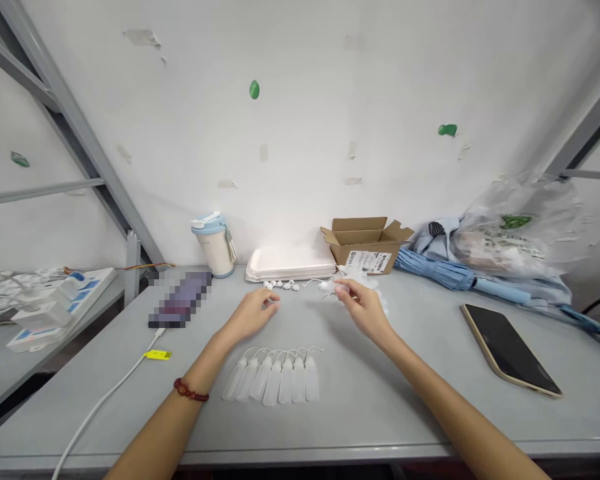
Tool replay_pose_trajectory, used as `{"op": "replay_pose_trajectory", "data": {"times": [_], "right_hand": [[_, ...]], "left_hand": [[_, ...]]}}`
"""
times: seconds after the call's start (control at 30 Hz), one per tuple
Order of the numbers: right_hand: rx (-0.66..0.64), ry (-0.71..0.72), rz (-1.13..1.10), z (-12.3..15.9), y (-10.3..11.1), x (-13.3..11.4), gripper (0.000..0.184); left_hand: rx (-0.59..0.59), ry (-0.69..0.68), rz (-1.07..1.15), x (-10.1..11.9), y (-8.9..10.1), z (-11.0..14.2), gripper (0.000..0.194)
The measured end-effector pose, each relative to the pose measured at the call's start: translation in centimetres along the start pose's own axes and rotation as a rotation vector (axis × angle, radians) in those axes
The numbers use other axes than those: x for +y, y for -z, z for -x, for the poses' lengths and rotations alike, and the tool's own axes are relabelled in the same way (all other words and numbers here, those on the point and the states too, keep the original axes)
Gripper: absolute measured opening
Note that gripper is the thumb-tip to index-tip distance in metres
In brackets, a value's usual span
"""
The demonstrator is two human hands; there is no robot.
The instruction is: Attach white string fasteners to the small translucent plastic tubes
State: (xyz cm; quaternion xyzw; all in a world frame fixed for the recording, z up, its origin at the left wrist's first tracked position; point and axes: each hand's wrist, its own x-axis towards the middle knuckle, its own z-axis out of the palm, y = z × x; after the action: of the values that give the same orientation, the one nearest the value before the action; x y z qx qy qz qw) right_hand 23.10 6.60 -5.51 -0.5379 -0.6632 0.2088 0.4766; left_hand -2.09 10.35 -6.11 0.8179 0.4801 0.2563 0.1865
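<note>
My left hand (253,312) rests over the table with its fingers loosely bent and a gap between thumb and forefinger, holding nothing visible. Just beyond it lie several small white caps (281,285). My right hand (364,310) pinches a small white piece with a thin cord (327,286) between thumb and forefinger; its exact shape is partly hidden. Behind that hand is a loose pile of translucent white pieces (375,283). Nearer to me, several translucent white tags (279,380) with white cord loops lie side by side in a row.
White stacked trays (295,265) and an open cardboard box (363,250) stand along the wall. Left are a tumbler (215,247), a pixelated device (183,299) and its white cable (103,393). Right are a phone (510,350), a blue umbrella (440,270) and a plastic bag (525,233).
</note>
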Motion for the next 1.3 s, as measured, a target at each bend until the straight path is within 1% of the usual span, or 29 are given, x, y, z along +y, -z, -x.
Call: {"op": "replay_pose_trajectory", "data": {"times": [0.1,0.17,0.23,0.33,0.47,0.6,0.9,1.1,1.3], "right_hand": [[0.119,0.101,0.187,-0.9,1.2,1.3,0.032],[0.195,0.153,0.294,-1.5,1.8,2.4,0.032],[0.234,0.176,0.350,-2.0,2.3,3.6,0.032],[0.237,0.204,0.406,-2.5,2.5,5.0,0.030],[0.191,0.253,0.462,-2.6,2.3,6.0,0.027],[0.172,0.268,0.496,-2.5,1.9,6.4,0.028],[0.198,0.241,0.510,-2.6,1.9,7.1,0.027],[0.209,0.280,0.486,-2.5,1.9,6.5,0.025],[0.262,0.314,0.483,-2.5,2.2,5.9,0.024]], "left_hand": [[0.073,-0.008,-0.062,-1.8,0.0,-0.5,0.031],[0.093,-0.029,-0.095,-2.7,-0.3,-0.7,0.034],[0.093,-0.052,-0.122,-3.3,-0.7,-0.9,0.035],[0.083,-0.080,-0.151,-3.7,-1.1,-1.1,0.033],[0.074,-0.104,-0.178,-3.9,-1.3,-1.1,0.030],[0.065,-0.117,-0.192,-3.5,-1.3,-1.0,0.028],[0.036,-0.135,-0.186,-2.6,-1.4,-0.8,0.026],[0.035,-0.115,-0.189,-2.7,-1.4,-0.6,0.032],[0.022,-0.110,-0.201,-2.5,-1.3,-0.5,0.034]]}}
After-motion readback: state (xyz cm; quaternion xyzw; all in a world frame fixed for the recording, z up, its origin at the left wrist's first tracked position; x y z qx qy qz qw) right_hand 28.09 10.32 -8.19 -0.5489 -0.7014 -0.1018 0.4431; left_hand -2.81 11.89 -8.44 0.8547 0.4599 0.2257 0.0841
